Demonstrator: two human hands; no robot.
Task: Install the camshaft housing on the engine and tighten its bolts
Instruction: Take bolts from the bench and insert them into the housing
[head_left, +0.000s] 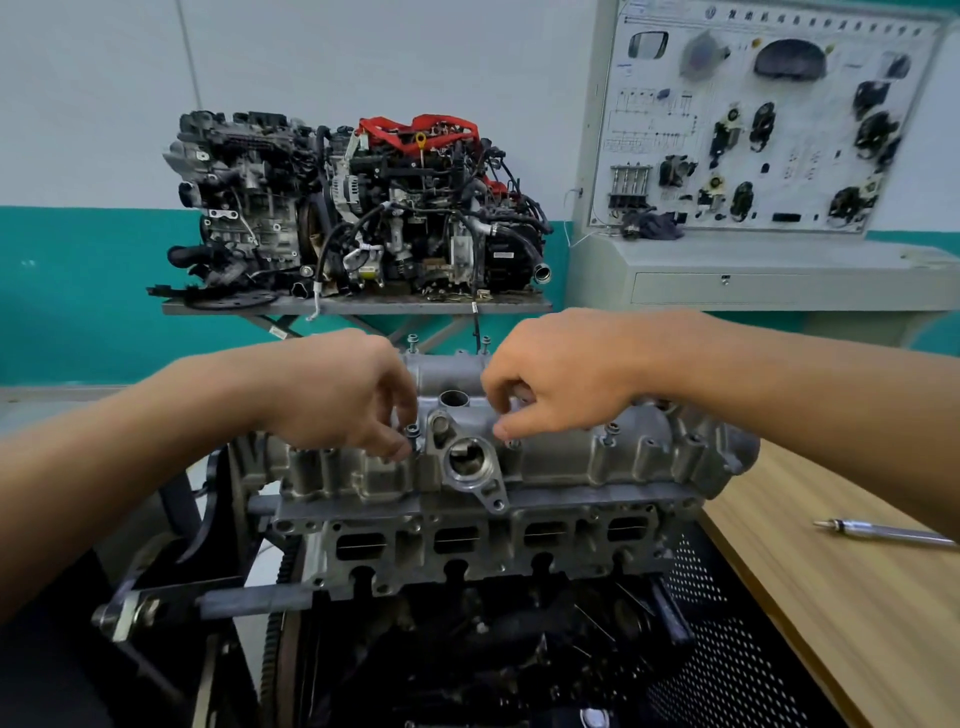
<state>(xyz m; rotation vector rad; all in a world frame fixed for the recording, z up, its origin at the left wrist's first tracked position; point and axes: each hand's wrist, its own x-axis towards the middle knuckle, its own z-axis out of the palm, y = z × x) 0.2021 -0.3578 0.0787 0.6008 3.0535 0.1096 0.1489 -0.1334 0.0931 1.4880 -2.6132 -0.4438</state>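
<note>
- Teal-and-white workshop wall at the back, with a complete engine (358, 208) on a stand and a training board (753, 130) to its right.
- Wooden bench (857, 623) on the right carries a slim metal tool (883, 532), untouched.
- Stripped engine (467, 561) stands in front, and the camshaft housing (571, 457) already sits on top of it.
- Left hand (337, 395): thumb and forefinger pinch a bolt (413, 432) standing proud in its hole.
- Right hand (561, 379): fingers curl down onto the housing, but I cannot tell whether they grip anything.
- Other bolts (613, 428) also stand high, so this looks like hand-starting. The next move likely calls for spinning each one down straight, then fetching the tool.
</note>
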